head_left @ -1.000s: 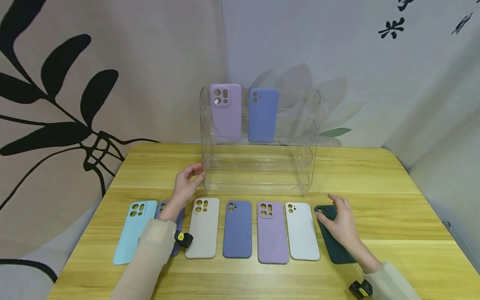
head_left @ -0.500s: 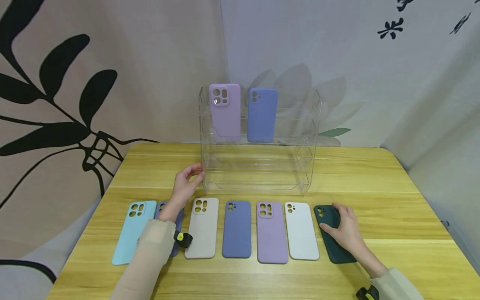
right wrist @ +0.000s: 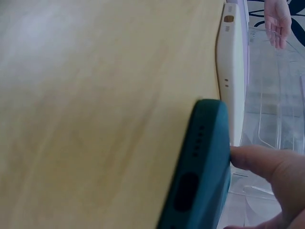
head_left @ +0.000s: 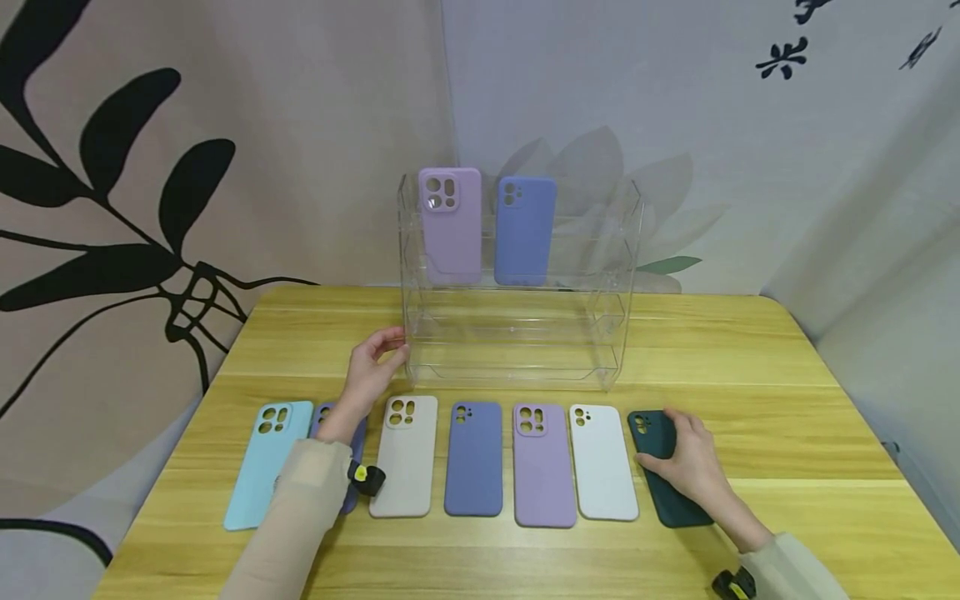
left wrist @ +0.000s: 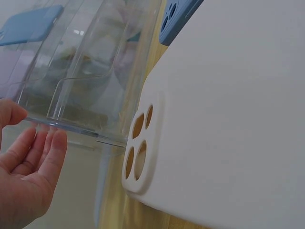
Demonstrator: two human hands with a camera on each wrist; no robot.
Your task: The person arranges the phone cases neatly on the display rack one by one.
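A clear stepped rack (head_left: 517, 379) stands at the back of the table, with a lilac phone case (head_left: 456, 237) and a blue phone case (head_left: 525, 237) upright on its top tier. My left hand (head_left: 367, 373) pinches the rack's left side edge; the left wrist view shows the thumb and fingers (left wrist: 55, 157) on either side of it. At the right end of the front row lies a dark green phone case (head_left: 669, 493). My right hand (head_left: 693, 467) spans this case, thumb at its left edge and fingers at its upper right edge. The right wrist view shows the thumb (right wrist: 255, 160) against it.
Left of the green case lie a white case (head_left: 606, 467), a lilac case (head_left: 546, 483), a slate-blue case (head_left: 474, 467) and an off-white case (head_left: 405, 475). My left forearm partly covers an indigo case (head_left: 351, 497). A light blue case (head_left: 255, 479) lies far left.
My right hand has come down from above the dark green case, and its fingers now lie along the case's edges. My left hand stays at the rack.
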